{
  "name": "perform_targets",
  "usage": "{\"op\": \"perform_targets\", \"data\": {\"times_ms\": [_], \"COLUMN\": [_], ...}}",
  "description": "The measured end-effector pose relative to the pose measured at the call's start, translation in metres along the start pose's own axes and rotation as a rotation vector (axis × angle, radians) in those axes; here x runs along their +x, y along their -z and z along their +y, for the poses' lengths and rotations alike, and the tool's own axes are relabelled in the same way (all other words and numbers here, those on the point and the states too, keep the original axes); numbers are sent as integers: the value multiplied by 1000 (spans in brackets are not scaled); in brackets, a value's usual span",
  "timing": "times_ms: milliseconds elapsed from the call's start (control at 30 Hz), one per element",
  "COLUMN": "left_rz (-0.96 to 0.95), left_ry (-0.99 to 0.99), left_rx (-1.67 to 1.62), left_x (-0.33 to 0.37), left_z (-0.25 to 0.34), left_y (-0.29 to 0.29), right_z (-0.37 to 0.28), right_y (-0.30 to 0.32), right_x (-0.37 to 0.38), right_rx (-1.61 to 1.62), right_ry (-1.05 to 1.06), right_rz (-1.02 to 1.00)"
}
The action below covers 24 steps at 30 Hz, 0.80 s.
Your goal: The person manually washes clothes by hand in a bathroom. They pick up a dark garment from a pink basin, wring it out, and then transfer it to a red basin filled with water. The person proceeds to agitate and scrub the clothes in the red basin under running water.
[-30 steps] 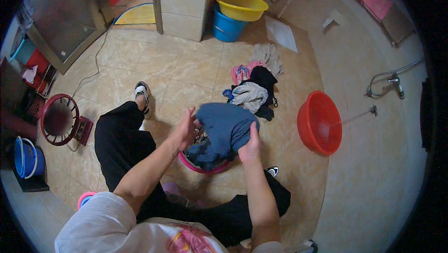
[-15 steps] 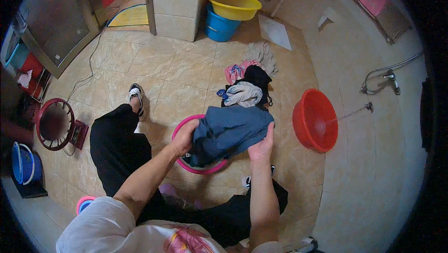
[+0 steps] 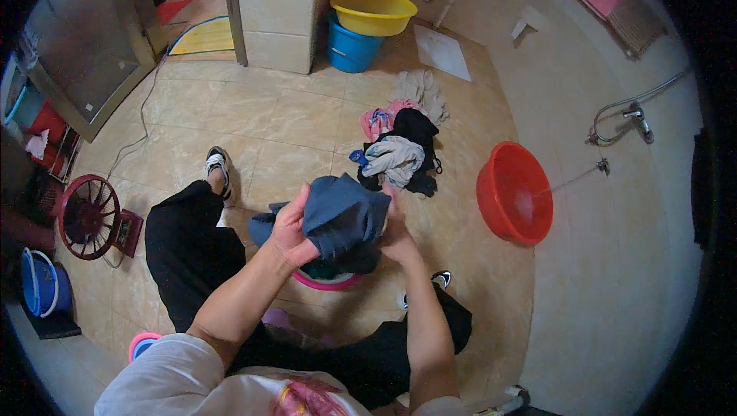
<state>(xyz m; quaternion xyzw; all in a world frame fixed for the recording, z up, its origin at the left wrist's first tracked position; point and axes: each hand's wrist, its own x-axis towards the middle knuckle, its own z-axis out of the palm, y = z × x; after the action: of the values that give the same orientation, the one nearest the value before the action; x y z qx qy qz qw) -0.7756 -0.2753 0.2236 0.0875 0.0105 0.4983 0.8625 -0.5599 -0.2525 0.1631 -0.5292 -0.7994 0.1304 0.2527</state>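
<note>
A dark blue-grey garment (image 3: 342,220) is bunched up between my two hands, above the pink basin (image 3: 328,285). Gripping its left side is my left hand (image 3: 293,233), thumb upward, while a fold hangs out to the left behind it. My right hand (image 3: 397,238) is closed on the right side; some of its fingers are hidden. Most of the basin is covered by the cloth, and only its near pink rim and some dark green material inside show. Just beyond the garment, a heap of clothes (image 3: 394,156) in grey, black and pink lies on the tiles.
Water runs from a wall spout (image 3: 602,166) into a red tub (image 3: 514,193) at right. A yellow basin (image 3: 374,12) sits on a blue bucket (image 3: 355,47) at the back. Left stand a dark red fan (image 3: 90,217) with its cord and a blue bucket (image 3: 44,284).
The garment has gone from spread wide to gathered up, and my right hand has come inward to the left. The whole view has shifted slightly.
</note>
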Motion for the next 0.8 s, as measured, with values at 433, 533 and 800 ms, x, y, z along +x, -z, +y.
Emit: {"op": "perform_targets", "data": {"times_ms": [433, 533, 800], "left_rz": [427, 573, 675], "left_ry": [-4, 37, -30], "left_rx": [188, 187, 396], "left_x": [9, 17, 38], "left_z": [23, -3, -38], "left_y": [74, 83, 78], "right_z": [17, -30, -79], "right_y": [-12, -27, -30], "right_x": [10, 2, -3], "right_rx": [1801, 1112, 126], "right_ry": [-581, -139, 287], "right_rz": [318, 227, 330]}}
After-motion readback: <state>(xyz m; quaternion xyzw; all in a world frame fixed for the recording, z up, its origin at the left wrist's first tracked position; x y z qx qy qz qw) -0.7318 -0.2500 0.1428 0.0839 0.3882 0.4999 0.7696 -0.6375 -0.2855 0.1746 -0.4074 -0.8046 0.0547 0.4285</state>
